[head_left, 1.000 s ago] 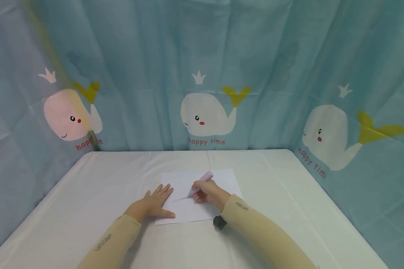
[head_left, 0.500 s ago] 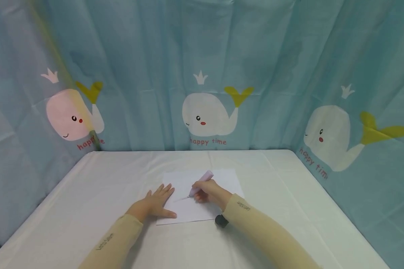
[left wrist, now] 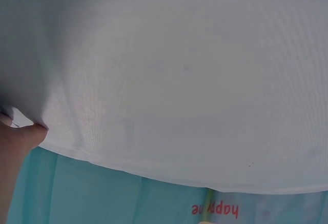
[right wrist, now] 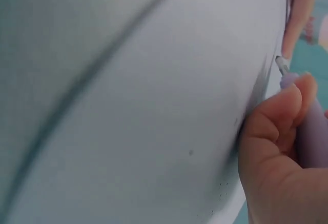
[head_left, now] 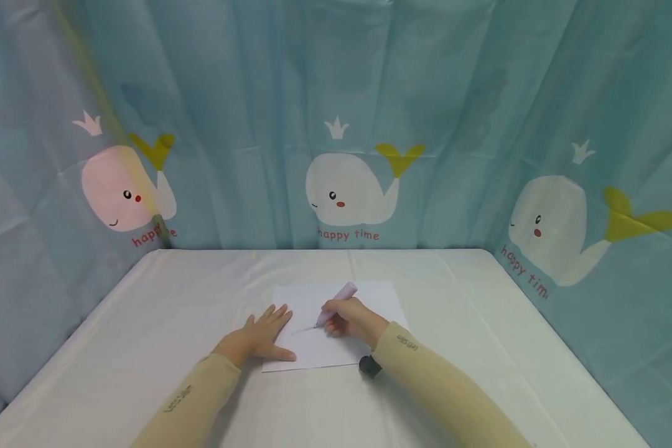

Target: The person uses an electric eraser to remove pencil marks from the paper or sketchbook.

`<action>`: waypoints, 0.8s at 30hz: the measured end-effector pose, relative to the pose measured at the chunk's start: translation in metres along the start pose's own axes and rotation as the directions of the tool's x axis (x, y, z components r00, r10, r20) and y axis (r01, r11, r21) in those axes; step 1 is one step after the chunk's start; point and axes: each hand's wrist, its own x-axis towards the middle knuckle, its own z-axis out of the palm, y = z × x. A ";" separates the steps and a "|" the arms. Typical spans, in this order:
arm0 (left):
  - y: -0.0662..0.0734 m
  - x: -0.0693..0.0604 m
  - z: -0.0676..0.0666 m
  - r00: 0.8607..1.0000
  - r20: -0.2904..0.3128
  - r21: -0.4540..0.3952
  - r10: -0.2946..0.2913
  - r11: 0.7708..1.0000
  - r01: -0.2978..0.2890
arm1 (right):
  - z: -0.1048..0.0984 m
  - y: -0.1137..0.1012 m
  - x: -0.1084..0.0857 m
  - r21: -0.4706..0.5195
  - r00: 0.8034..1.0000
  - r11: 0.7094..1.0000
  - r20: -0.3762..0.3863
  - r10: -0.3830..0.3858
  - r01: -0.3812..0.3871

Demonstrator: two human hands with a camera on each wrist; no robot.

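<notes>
A white sheet of paper (head_left: 310,350) lies on the white-covered table. My left hand (head_left: 259,336) rests flat on its left side, fingers and thumb spread; only a thumb and part of the hand show at the left edge of the left wrist view. Over the middle of the sheet, my right hand (head_left: 350,317) holds a thick lilac marker (head_left: 345,291) at a slant. Its tip meets the right end of a short, thin grey line (head_left: 303,330). In the right wrist view, thumb and finger pinch the marker (right wrist: 313,137) behind its narrow, dark-ended tip.
Beside the right cuff, at the paper's lower edge, shows a small black rounded thing (head_left: 369,366); I cannot tell whether it is attached to the arm. The table (head_left: 190,280) ends at a blue curtain (head_left: 246,124) printed with whales, which also runs along both sides.
The whole head view has shifted slightly, so everything appears a little further right. Both hands keep their places on the paper, and the marker tip stays at the line's right end.
</notes>
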 end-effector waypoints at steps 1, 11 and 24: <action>0.000 0.001 0.000 1.000 0.001 0.003 -0.003 1.000 0.003 | -0.001 0.000 0.000 -0.002 1.000 1.000 -0.002 0.000 0.000; -0.002 0.005 0.000 1.000 -0.001 -0.004 0.010 1.000 -0.010 | -0.003 -0.004 0.001 0.045 0.998 0.999 -0.061 0.028 -0.026; 0.001 -0.002 -0.001 1.000 0.001 -0.012 -0.010 1.000 0.010 | 0.002 -0.002 0.000 0.019 0.999 1.000 -0.050 -0.001 0.002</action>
